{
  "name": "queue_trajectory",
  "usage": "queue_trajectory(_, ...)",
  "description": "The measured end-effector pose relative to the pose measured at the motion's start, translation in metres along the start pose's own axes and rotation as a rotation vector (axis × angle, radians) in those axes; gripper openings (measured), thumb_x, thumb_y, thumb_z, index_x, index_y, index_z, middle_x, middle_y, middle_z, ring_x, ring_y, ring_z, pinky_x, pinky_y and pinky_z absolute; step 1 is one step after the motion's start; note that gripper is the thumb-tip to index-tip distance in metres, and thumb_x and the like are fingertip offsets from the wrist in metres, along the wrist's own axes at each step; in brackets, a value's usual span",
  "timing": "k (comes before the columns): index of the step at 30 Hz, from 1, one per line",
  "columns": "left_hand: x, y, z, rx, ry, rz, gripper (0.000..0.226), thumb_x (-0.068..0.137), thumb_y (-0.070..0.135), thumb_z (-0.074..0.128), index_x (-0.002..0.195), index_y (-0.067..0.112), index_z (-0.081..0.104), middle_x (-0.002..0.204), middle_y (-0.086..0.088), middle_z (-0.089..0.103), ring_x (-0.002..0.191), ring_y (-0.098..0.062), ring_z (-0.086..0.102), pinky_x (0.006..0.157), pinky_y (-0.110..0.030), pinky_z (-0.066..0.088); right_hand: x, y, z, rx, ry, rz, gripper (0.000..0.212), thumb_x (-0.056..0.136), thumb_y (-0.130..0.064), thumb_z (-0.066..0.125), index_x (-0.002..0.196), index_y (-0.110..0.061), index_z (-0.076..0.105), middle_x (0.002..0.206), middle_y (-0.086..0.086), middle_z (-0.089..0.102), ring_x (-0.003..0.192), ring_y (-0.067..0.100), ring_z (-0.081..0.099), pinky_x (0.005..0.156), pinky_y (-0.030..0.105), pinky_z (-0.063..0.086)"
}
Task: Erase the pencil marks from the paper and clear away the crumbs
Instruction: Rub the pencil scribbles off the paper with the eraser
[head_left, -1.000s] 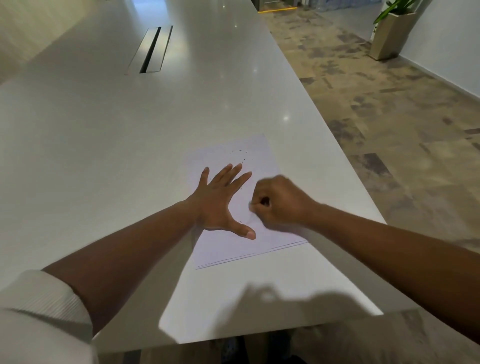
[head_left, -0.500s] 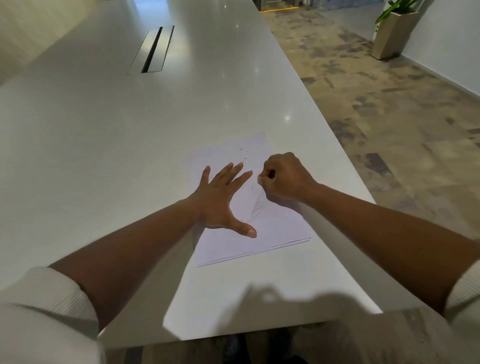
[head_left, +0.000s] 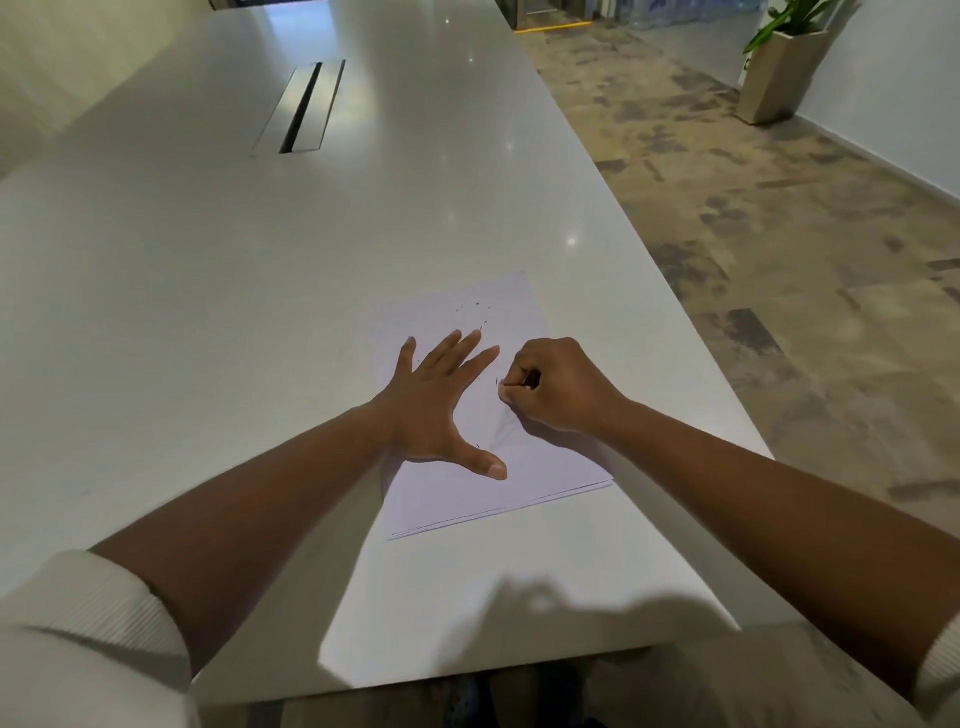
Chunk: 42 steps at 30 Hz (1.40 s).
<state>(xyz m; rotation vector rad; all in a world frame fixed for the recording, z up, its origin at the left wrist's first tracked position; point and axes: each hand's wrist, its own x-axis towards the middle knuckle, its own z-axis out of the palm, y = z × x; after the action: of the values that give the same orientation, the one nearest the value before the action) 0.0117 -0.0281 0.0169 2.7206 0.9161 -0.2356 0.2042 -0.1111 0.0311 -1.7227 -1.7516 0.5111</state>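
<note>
A white sheet of paper lies on the white table, near its right edge. My left hand is pressed flat on the sheet, fingers spread. To its right, my right hand is closed in a fist on the paper; its fingertips pinch something small, mostly hidden, apparently an eraser. Dark eraser crumbs are scattered on the far part of the sheet, beyond my fingertips. A few more specks lie beside the right fist.
A long cable slot is set into the table further off. The table's right edge runs close to the paper, with patterned floor beyond it. A potted plant stands by the far right wall.
My right hand slid away from me across the paper, then came back slightly. The left hand stayed pressed in place. The crumbs on the far part have not moved.
</note>
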Motion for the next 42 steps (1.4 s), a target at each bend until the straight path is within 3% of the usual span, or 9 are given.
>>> queue_trajectory(3,0.000,0.000,0.000,0.008,-0.004,0.009,0.148,0.043,0.111,0.038,0.158,0.040,-0.021,0.166,0.011,-0.031,0.150,-0.009,-0.035,0.120,-0.064,-0.016,0.000,0.000,0.003,-0.023,0.007,-0.032,0.011,0.079,-0.012,0.075,0.069,-0.008,0.072,0.074,0.004,0.066,0.069,0.017,0.061,0.064,0.032,0.051)
queue_trajectory(10,0.000,0.011,-0.005,-0.003,-0.034,0.144,0.145,0.047,0.107,0.047,0.158,0.041,-0.020,0.170,0.009,-0.021,0.152,-0.008,-0.031,0.118,-0.063,-0.021,0.000,0.000,0.004,-0.060,0.034,-0.070,0.012,0.077,-0.007,0.070,0.065,-0.006,0.070,0.070,0.008,0.064,0.065,0.020,0.059,0.059,0.029,0.045)
queue_trajectory(18,-0.001,0.012,-0.002,-0.003,-0.023,0.147,0.146,0.047,0.107,0.046,0.160,0.038,-0.017,0.169,0.013,-0.022,0.152,-0.006,-0.029,0.122,-0.059,-0.017,-0.001,-0.003,0.002,-0.055,0.028,-0.039,0.015,0.077,-0.008,0.069,0.062,-0.005,0.067,0.064,0.007,0.064,0.061,0.021,0.058,0.058,0.032,0.047)
queue_trajectory(21,-0.001,0.012,-0.001,-0.042,-0.022,0.142,0.147,0.046,0.106,0.050,0.162,0.039,-0.011,0.169,0.015,-0.019,0.152,-0.004,-0.028,0.122,-0.058,-0.017,-0.016,-0.019,0.003,-0.010,-0.096,-0.092,0.015,0.076,-0.005,0.068,0.061,-0.005,0.065,0.063,0.004,0.067,0.062,0.018,0.060,0.061,0.032,0.047)
queue_trajectory(24,-0.001,0.011,0.000,-0.051,-0.013,0.138,0.149,0.044,0.107,0.049,0.163,0.037,-0.008,0.170,0.015,-0.016,0.152,-0.004,-0.027,0.122,-0.059,-0.016,-0.029,-0.035,0.001,-0.022,-0.305,-0.138,0.013,0.077,-0.005,0.069,0.064,-0.006,0.070,0.065,-0.002,0.068,0.065,0.009,0.061,0.059,0.019,0.045)
queue_trajectory(26,-0.001,0.012,-0.001,-0.043,-0.025,0.134,0.148,0.046,0.105,0.051,0.163,0.036,-0.007,0.170,0.014,-0.017,0.152,-0.004,-0.027,0.122,-0.059,-0.016,-0.021,-0.030,-0.005,-0.012,-0.264,-0.140,0.011,0.076,-0.006,0.073,0.065,-0.008,0.072,0.062,-0.010,0.066,0.062,0.002,0.060,0.057,0.014,0.042)
queue_trajectory(30,-0.002,0.013,-0.003,-0.037,-0.038,0.135,0.147,0.048,0.102,0.055,0.161,0.038,-0.012,0.169,0.014,-0.020,0.152,-0.005,-0.029,0.121,-0.058,-0.019,-0.008,-0.019,-0.007,-0.029,-0.103,-0.123,0.011,0.075,-0.006,0.070,0.064,-0.007,0.072,0.064,0.000,0.070,0.059,0.013,0.061,0.059,0.034,0.050)
queue_trajectory(36,0.000,0.012,-0.001,-0.002,-0.036,0.124,0.150,0.044,0.105,0.052,0.162,0.037,-0.012,0.169,0.014,-0.019,0.152,-0.005,-0.029,0.121,-0.060,-0.016,-0.038,-0.031,0.001,-0.013,-0.266,-0.123,0.014,0.077,-0.014,0.068,0.064,-0.011,0.070,0.065,-0.001,0.066,0.064,0.012,0.061,0.061,0.028,0.049)
queue_trajectory(42,-0.001,0.014,-0.003,-0.015,-0.053,0.110,0.150,0.046,0.104,0.055,0.161,0.038,-0.015,0.169,0.015,-0.022,0.150,-0.004,-0.031,0.121,-0.060,-0.017,-0.011,0.003,-0.017,-0.080,0.048,-0.035,0.014,0.074,-0.015,0.072,0.062,-0.008,0.070,0.061,0.004,0.066,0.058,0.019,0.062,0.060,0.038,0.052)
